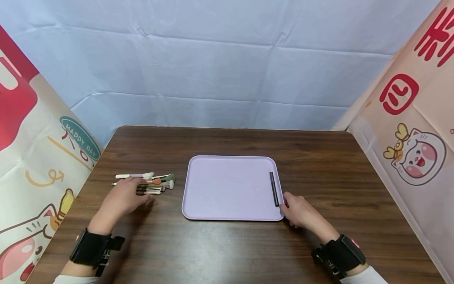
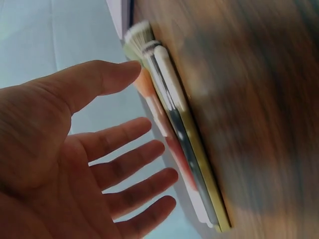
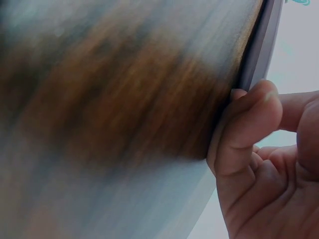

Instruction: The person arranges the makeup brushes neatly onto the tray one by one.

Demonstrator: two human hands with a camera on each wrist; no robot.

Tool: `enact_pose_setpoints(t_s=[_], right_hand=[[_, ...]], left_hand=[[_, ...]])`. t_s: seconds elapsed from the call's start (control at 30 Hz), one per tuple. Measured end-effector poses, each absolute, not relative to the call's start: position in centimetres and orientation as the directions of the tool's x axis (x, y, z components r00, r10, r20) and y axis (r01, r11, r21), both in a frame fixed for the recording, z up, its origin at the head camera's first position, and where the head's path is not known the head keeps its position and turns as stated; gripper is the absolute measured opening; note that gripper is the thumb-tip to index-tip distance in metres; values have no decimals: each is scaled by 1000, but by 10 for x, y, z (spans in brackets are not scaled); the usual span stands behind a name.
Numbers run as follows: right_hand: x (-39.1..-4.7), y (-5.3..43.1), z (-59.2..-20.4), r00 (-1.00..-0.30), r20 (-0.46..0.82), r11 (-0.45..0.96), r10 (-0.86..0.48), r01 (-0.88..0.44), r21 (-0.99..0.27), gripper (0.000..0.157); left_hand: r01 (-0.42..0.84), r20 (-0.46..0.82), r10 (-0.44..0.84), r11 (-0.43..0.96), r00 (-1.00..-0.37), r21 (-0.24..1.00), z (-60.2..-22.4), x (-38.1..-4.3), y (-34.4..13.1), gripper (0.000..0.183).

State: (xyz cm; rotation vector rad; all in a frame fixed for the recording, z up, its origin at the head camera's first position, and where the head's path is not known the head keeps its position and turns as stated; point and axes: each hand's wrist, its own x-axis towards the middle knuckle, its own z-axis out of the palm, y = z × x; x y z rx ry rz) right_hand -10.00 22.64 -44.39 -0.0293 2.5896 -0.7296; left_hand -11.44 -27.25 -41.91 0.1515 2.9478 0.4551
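Head view: the lavender tray (image 1: 227, 187) lies flat on the brown wood-grain table (image 1: 220, 252), at the centre of the frame. One slim black stick (image 1: 274, 189) rests on it, along its right side. The right hand (image 1: 299, 211), right of centre, grips the tray's lower right corner. The left hand (image 1: 124, 195), left of centre, is at a bundle of makeup brushes (image 1: 156, 183), heads pointing right. Black straps (image 1: 90, 247) encircle both wrists.

Left wrist view: the left hand's fingers are parted and grasp nothing; brushes run from upper centre to lower right of centre. Whether thumb or fingertips touch them, I cannot tell.

Right wrist view: thumb and bent fingers pinch the tray's edge, right of centre. The tabletop is blurred.
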Motion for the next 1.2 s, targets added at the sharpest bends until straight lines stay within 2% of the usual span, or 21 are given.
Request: enact_pose_setpoints(t_s=[0.23, 0.73, 0.93, 1.2], right_hand=[[-100, 227, -446, -918, -363, 858, -161, 51, -510, 9], [-98, 226, -446, -920, -367, 864, -140, 67, -499, 9], [-98, 226, -446, -921, -361, 862, -146, 61, -504, 9], [-99, 226, -446, -919, -369, 862, -141, 69, -502, 9]], left_hand=[[62, -164, 117, 949, -979, 309, -422, -112, -284, 50], [117, -96, 154, 942, -983, 314, -432, -113, -290, 23], [124, -118, 166, 947, -979, 297, -432, -115, -291, 18], [214, -45, 232, 946, -972, 245, -439, -116, -294, 13]])
